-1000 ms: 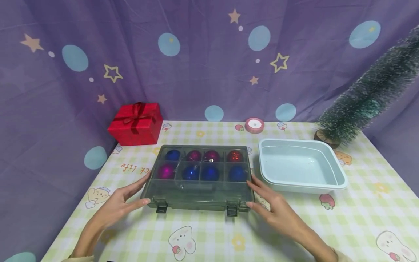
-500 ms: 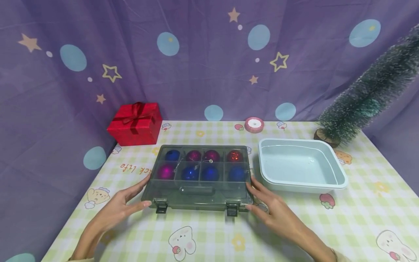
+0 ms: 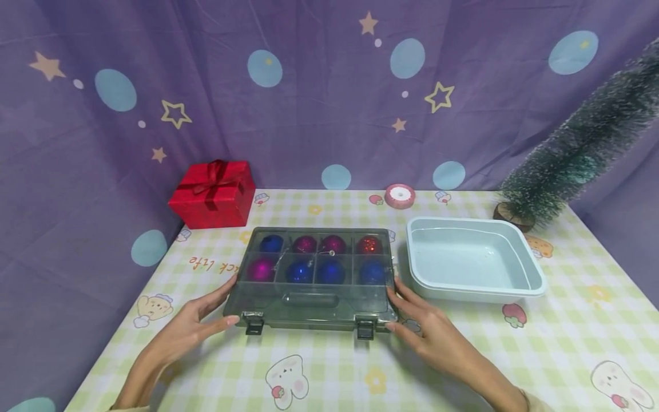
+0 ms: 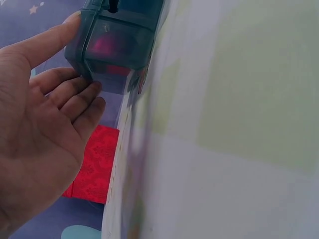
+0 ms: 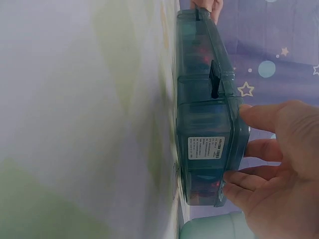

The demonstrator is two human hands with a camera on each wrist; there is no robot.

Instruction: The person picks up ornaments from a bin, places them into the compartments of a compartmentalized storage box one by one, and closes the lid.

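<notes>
A smoky transparent storage case (image 3: 310, 306) with a lid over it lies flat on the table in the head view. Several blue, magenta and red ball ornaments (image 3: 261, 269) sit in its rear compartments. Two black latches (image 3: 365, 328) jut out from the front edge. My left hand (image 3: 182, 329) rests against the case's left side, thumb near the front corner and fingers extended. On the opposite side, my right hand (image 3: 429, 329) touches the lid's edge with its thumb and fingertips, as the right wrist view shows. Neither hand's fingers wrap round the case.
A pale blue basin (image 3: 476, 292) stands right of the case. Behind it are a small frosted Christmas tree (image 3: 561, 166) and a ribbon spool (image 3: 400, 196). The red gift box (image 3: 216, 197) is at the back left. A purple curtain (image 3: 329, 131) hangs behind the table.
The hands stay at the case's sides with only slight finger shifts. Reflections on the lid have changed a little, and its handle recess shows more clearly. The other objects have not moved.
</notes>
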